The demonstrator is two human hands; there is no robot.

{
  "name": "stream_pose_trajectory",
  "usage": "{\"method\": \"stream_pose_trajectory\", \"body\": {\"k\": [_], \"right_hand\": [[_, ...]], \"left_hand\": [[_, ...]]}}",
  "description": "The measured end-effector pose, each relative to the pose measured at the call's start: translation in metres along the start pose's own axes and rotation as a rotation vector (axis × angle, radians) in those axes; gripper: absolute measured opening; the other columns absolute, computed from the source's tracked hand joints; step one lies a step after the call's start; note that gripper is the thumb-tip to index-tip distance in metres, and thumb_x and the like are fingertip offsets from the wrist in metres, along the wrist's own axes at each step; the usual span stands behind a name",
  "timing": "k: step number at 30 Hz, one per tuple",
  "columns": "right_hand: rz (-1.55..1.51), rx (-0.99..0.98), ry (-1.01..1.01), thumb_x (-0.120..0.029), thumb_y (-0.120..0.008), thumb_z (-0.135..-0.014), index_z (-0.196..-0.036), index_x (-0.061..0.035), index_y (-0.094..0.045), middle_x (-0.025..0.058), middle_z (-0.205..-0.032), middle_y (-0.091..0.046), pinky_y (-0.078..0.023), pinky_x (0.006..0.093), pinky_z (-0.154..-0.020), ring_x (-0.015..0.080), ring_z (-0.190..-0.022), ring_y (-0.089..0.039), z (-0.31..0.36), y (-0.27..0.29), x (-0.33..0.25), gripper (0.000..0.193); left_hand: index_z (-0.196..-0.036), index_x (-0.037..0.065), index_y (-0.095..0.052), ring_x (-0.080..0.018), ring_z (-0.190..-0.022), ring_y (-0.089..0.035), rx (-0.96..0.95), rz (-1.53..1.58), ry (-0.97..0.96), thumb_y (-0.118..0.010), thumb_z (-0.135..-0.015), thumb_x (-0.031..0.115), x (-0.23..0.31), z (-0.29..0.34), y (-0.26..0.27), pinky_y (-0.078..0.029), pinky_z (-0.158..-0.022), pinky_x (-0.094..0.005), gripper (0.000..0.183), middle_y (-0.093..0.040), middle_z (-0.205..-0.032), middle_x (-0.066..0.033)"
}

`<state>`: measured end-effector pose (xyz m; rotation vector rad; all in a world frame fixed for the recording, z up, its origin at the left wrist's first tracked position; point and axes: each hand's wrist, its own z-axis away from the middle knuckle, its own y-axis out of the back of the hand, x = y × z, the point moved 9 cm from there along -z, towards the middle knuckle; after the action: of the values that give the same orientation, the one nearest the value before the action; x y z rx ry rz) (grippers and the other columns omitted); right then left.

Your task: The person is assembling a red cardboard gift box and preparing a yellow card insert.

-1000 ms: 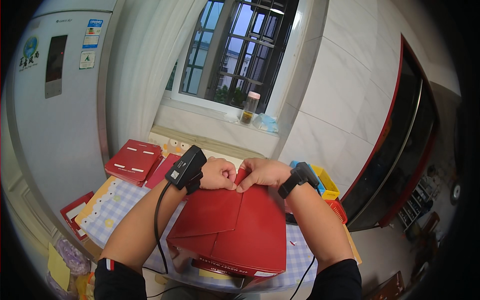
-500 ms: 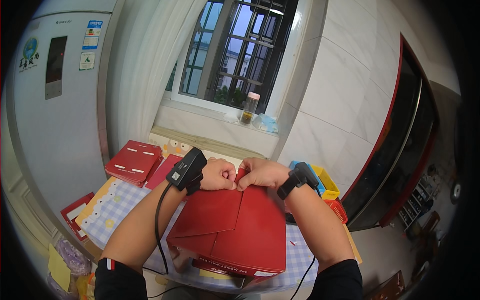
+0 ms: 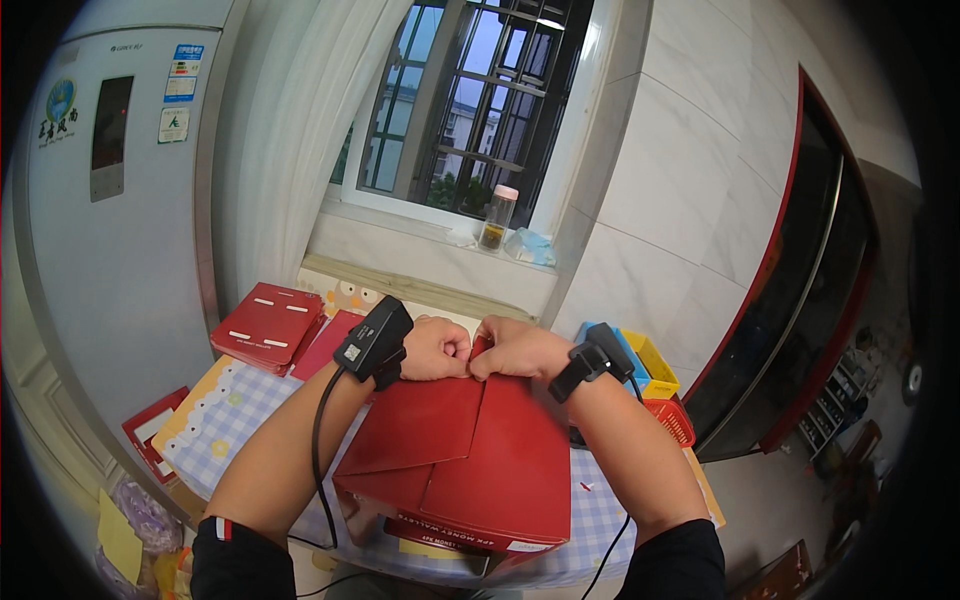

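Observation:
A large red cardboard box [image 3: 500,460] stands in front of me on the table, its overlapping top flaps folded nearly flat. At its far edge my left hand [image 3: 437,350] is closed, fingers curled down on the flap. My right hand [image 3: 510,350] sits right beside it, thumb and fingers pinching a small red upright piece of the box's flap at the middle seam. The fingertips of both hands almost touch. What lies under the curled left fingers is hidden. Each wrist wears a black strapped device with a cable.
A stack of flat red cardboard pieces [image 3: 268,325] lies at the table's left on a blue checked cloth [image 3: 245,405]. Blue and yellow bins [image 3: 650,365] and a red basket [image 3: 670,420] are at the right. A lidded bottle [image 3: 497,218] stands on the windowsill.
My right hand and wrist have shifted very slightly to the left. The left hand and the box look almost unmoved.

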<state>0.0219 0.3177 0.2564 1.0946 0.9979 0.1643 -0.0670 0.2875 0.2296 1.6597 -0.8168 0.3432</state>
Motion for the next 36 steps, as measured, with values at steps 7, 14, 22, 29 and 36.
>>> {"method": "stream_pose_trajectory", "body": {"k": [7, 14, 22, 29, 36], "right_hand": [[-0.144, -0.135, 0.019, -0.017, -0.086, -0.062, -0.102, -0.0008, -0.057, 0.0088, -0.086, -0.063, -0.048, 0.0277, -0.068, 0.0182, -0.080, -0.061, 0.003, -0.001, 0.004, 0.052], [-0.073, -0.136, 0.010, -0.028, -0.088, -0.063, -0.107, -0.0023, -0.057, 0.0105, -0.093, -0.064, -0.048, 0.0295, -0.074, 0.0203, -0.087, -0.060, -0.001, 0.001, 0.015, 0.059], [-0.239, -0.201, -0.038, -0.033, -0.087, -0.066, -0.112, -0.0025, -0.060, 0.0107, -0.102, -0.064, -0.048, 0.0291, -0.082, 0.0196, -0.092, -0.061, -0.007, -0.001, 0.039, 0.062], [-0.248, -0.274, -0.076, -0.027, -0.079, -0.076, -0.110, -0.0017, -0.062, 0.0070, -0.100, -0.066, -0.047, 0.0257, -0.084, 0.0132, -0.091, -0.060, 0.000, -0.008, 0.031, 0.045], [-0.251, -0.278, -0.049, -0.023, -0.077, -0.078, -0.111, -0.0019, -0.062, 0.0052, -0.100, -0.066, -0.046, 0.0253, -0.085, 0.0123, -0.092, -0.060, -0.001, -0.008, 0.035, 0.042]], "left_hand": [[-0.073, 0.007, -0.060, -0.0103, -0.064, -0.049, 0.026, 0.073, -0.005, -0.073, -0.074, 0.025, 0.008, 0.000, 0.003, -0.041, -0.058, -0.0263, 0.023, -0.055, -0.068, 0.0002], [-0.070, 0.006, -0.060, -0.0092, -0.061, -0.048, 0.095, 0.035, -0.002, -0.073, -0.074, 0.028, 0.008, 0.001, 0.007, -0.040, -0.056, -0.0265, 0.025, -0.053, -0.064, 0.0004], [-0.072, 0.007, -0.063, -0.0098, -0.060, -0.049, 0.105, 0.034, -0.003, -0.072, -0.074, 0.029, 0.005, -0.002, 0.004, -0.040, -0.056, -0.0264, 0.024, -0.054, -0.063, 0.0000], [-0.075, 0.007, -0.068, -0.0115, -0.066, -0.058, 0.088, 0.010, 0.077, -0.074, -0.072, 0.031, 0.003, -0.003, 0.007, -0.045, -0.059, -0.0267, 0.025, -0.063, -0.069, -0.0027], [-0.072, 0.006, -0.067, -0.0140, -0.063, -0.059, -0.029, -0.150, 0.356, -0.077, -0.070, 0.037, 0.005, -0.006, 0.005, -0.047, -0.058, -0.0294, 0.032, -0.064, -0.068, -0.0053]]}}
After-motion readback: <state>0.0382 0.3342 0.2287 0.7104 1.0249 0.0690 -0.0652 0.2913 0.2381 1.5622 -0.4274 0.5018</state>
